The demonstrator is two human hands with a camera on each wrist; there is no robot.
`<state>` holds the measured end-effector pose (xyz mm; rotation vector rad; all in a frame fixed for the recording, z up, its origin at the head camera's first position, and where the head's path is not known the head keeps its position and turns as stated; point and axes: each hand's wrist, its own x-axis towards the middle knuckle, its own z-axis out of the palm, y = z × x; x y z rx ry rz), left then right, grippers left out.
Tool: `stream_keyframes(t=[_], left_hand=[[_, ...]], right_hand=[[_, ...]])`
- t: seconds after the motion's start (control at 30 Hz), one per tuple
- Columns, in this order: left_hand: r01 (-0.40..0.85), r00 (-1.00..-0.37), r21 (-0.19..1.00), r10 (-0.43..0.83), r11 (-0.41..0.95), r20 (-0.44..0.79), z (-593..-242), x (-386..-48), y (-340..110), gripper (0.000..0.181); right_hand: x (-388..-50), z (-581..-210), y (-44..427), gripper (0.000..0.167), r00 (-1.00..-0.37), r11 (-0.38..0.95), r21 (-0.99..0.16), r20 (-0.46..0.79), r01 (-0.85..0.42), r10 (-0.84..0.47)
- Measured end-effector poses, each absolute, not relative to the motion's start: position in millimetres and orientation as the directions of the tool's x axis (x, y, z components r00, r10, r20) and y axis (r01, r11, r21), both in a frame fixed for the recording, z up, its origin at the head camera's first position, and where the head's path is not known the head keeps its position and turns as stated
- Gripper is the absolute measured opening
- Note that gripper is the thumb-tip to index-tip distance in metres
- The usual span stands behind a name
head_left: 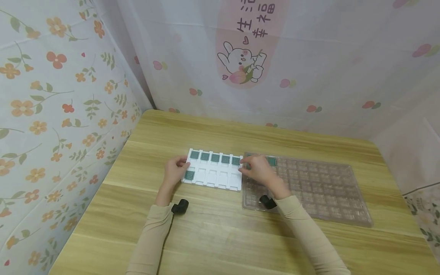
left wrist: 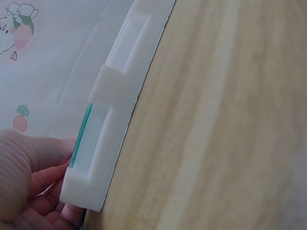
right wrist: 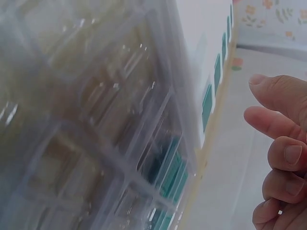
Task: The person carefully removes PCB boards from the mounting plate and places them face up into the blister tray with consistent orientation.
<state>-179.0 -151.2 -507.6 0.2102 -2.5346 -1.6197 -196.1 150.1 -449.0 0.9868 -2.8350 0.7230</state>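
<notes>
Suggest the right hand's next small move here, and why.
I'd probably pinch the rightmost green chip in the far row of the white tray: the right hand looks empty and its fingertips sit right beside that chip, while the left hand grips the tray's opposite end.

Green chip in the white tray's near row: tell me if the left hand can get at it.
Likely yes: the left hand holds the white tray right beside the green chip, which lies uncovered.
</notes>
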Motion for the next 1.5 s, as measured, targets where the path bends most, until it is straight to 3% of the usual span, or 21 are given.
stream_keyframes(t=[1.5], left_hand=[[-0.086,-0.981,0.917,-0.191,0.389,-0.011,-505.6,-178.1,-150.5,0.027]], right_hand=[[-192.3,-451.6,112.0,0.023,-0.751,0.637,-0.424,0.188,-0.643,-0.633]])
